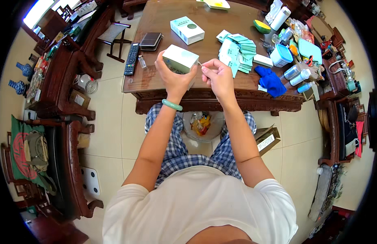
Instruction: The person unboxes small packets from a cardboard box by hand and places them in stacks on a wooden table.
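Note:
My left hand (172,79), with a pale green bangle at its wrist, grips a white and pale green box (179,56) above the table's near edge. Thumb and fingers close round its sides. My right hand (219,79) is beside the box's right end, its thumb and forefinger pinched on a thin pale strip (200,64) that points toward the box. What the strip is made of is too small to tell. A similar box (187,30) lies farther back on the table. Many flat green and white packets (237,51) lie in a loose pile to the right.
On the dark wooden table (156,77) are a remote control (131,59), a brown wallet (150,41), a small vial (142,62), a blue cloth (270,81) and a blue-lidded tub (281,55). Bottles crowd the right side. Between my knees stands a waste bin (215,129) with wrappers.

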The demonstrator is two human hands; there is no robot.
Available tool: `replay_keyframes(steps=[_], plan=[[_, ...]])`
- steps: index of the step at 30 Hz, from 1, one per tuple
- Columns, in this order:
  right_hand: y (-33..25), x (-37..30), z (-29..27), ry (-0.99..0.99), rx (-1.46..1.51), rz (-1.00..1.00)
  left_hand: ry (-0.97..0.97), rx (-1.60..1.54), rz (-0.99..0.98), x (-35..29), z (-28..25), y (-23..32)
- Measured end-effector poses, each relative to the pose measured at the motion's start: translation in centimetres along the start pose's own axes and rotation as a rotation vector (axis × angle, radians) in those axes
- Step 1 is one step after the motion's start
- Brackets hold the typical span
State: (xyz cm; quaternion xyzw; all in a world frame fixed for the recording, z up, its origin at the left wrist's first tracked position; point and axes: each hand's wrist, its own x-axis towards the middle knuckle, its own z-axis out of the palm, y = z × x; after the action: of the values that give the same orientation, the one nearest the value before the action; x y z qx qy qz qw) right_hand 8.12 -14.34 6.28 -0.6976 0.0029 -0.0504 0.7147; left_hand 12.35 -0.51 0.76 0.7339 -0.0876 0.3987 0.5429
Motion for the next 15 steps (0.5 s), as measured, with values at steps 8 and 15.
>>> replay_keyframes(steps=[8,15], plan=[[0.0,0.6,-0.2,-0.022,0.103,0.006,-0.003,0.004,-0.035,0.0,0.0,0.1],[-1.4,0.8,-0.2,-0.016,0.017,0.062,-0.009,-0.021,-0.009,-0.2,-0.1,-0.2]])
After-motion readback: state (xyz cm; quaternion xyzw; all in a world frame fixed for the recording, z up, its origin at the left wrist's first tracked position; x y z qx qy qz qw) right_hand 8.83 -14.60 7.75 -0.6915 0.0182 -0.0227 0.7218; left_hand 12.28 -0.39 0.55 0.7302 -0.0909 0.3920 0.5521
